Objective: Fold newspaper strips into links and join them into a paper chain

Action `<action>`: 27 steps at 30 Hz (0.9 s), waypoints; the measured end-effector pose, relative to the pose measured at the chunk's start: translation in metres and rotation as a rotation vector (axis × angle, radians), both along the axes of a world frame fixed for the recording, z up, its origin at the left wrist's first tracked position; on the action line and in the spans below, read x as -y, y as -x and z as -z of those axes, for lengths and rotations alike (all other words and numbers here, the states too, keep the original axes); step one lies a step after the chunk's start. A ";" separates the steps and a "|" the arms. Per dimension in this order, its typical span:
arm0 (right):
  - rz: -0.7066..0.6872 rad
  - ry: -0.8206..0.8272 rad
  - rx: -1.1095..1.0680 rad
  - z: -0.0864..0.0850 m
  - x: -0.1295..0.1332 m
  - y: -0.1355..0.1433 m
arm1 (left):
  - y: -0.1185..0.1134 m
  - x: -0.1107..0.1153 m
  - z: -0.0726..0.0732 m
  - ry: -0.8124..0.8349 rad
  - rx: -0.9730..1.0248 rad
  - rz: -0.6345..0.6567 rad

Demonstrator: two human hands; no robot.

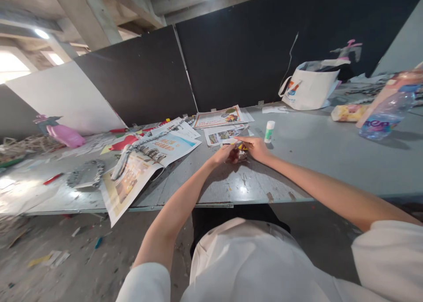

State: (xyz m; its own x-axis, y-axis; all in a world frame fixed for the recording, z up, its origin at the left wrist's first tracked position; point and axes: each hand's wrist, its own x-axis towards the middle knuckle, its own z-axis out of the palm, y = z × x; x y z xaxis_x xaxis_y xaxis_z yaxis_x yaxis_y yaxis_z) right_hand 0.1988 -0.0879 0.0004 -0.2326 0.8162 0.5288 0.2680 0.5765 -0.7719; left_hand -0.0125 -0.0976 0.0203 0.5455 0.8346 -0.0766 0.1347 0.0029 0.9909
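My left hand [225, 154] and my right hand [258, 149] meet over the grey table, close to its front edge. Their fingers are closed on a small yellow and brown piece [243, 147] with whitish bits; its kind is too small and too covered to tell. The right index finger reaches across toward the left hand. A glue stick [269, 131] with a white cap and green label stands upright just beyond my right hand. Printed sheets [224, 134] lie behind both hands. To the left, an open magazine [172, 145] carries a twisted grey paper strand [145, 149].
A braided grey ring [86, 173], a red pen [53, 178] and a pink spray bottle [68, 134] are at left. At right are a white bag [310, 88], a yellow packet [349, 112] and a plastic bottle [385, 117]. Black panels [244, 51] line the back.
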 end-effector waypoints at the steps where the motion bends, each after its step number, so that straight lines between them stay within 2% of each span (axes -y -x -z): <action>1: -0.003 0.001 -0.003 0.000 0.001 0.000 | 0.000 -0.001 0.001 0.007 0.008 0.003; 5: -0.012 -0.012 0.012 -0.001 0.002 0.000 | 0.001 -0.003 0.004 -0.018 0.048 -0.016; 13: -0.024 -0.067 0.047 0.000 0.000 0.001 | 0.000 0.003 -0.004 -0.174 -0.128 -0.028; 17: -0.024 0.061 -0.019 -0.001 0.000 0.000 | 0.003 0.002 -0.006 -0.258 -0.191 -0.056; 20: -0.163 0.244 -0.144 0.000 -0.004 -0.001 | 0.005 0.001 -0.008 -0.295 -0.222 -0.060; 22: -0.206 0.340 -0.226 0.002 -0.009 0.000 | 0.006 0.001 -0.009 -0.296 -0.226 -0.060; 24: -0.169 0.377 -0.244 0.006 -0.016 0.002 | 0.006 0.001 -0.009 -0.284 -0.221 -0.063; 27: -0.073 0.310 -0.205 0.013 -0.024 0.002 | 0.005 0.002 -0.009 -0.264 -0.204 -0.057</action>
State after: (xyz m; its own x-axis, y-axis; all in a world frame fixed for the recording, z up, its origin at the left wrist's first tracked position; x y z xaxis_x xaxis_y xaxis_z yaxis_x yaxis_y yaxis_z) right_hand 0.1972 -0.0643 -0.0128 -0.2110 0.9300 0.3011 0.0570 0.3192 -0.9460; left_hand -0.0176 -0.0993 0.0290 0.4934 0.8687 0.0433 0.3370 -0.2369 0.9112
